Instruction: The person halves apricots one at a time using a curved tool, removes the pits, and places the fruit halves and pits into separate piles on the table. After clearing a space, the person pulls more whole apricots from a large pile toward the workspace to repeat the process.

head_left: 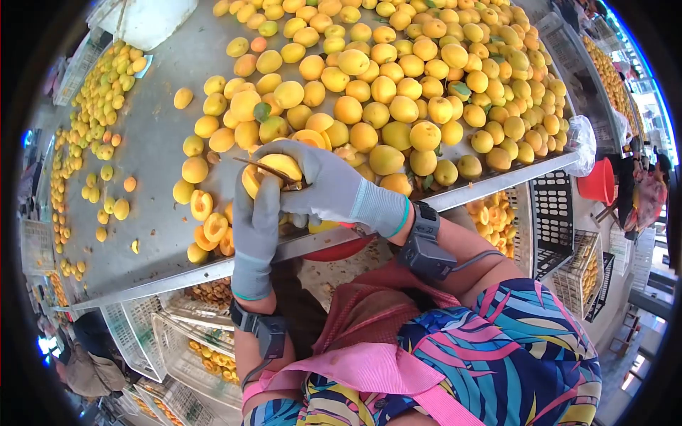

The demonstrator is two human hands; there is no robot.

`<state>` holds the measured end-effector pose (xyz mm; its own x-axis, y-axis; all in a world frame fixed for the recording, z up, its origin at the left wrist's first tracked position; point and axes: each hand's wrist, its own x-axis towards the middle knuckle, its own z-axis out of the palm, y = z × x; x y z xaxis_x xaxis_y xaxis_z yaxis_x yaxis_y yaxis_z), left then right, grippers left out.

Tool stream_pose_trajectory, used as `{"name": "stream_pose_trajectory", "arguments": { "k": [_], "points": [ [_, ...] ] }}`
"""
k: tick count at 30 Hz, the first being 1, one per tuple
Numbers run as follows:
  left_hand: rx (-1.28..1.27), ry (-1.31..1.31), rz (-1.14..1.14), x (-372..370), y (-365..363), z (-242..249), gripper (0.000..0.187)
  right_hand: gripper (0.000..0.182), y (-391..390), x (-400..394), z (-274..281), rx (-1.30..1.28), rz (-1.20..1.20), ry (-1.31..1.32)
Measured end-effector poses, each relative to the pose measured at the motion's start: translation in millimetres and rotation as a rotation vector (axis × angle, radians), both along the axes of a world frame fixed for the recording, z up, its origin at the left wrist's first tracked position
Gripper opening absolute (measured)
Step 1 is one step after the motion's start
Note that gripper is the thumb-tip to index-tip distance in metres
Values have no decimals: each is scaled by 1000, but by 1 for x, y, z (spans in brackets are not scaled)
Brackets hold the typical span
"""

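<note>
Both my hands wear grey gloves and meet over the near edge of a metal table. Between them is a yellow apricot (282, 167), split by a cut. My left hand (256, 224) is closed on the apricot from below, its thumb raised against it. My right hand (316, 181) is closed around a thin, dark knife (249, 163), with its fingers curled over the fruit's top. The knife lies across the apricot, its tip pointing left; its handle is mostly hidden by the right hand. Opened apricot halves (215, 227) lie beside my left hand.
A large heap of apricots (405, 85) covers the metal table (153, 184); greener ones (103, 89) lie at far left. Below the edge are a red basin (341, 250), crates (192, 348) of fruit and a black crate (553, 220). A red bucket (597, 181) and a person (646, 195) are at right.
</note>
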<state>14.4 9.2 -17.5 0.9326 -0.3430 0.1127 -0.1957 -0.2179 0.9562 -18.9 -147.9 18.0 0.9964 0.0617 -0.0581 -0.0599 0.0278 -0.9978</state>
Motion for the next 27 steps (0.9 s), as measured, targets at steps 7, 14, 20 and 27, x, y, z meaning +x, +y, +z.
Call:
{"name": "stream_pose_trajectory", "arguments": {
  "k": [7,14,20,27],
  "points": [
    [-69,284,-86,2,17,7,55,47,-4,2,6,157,112,93],
    [-233,349,-73,-1,8,-6,51,48,1,4,0,140,64,88],
    [-181,61,142,4,-3,-4,45,49,15,-5,1,194,-70,130],
    [-254,78,10,10,7,12,44,65,-12,-4,19,179,-42,272]
  ]
}}
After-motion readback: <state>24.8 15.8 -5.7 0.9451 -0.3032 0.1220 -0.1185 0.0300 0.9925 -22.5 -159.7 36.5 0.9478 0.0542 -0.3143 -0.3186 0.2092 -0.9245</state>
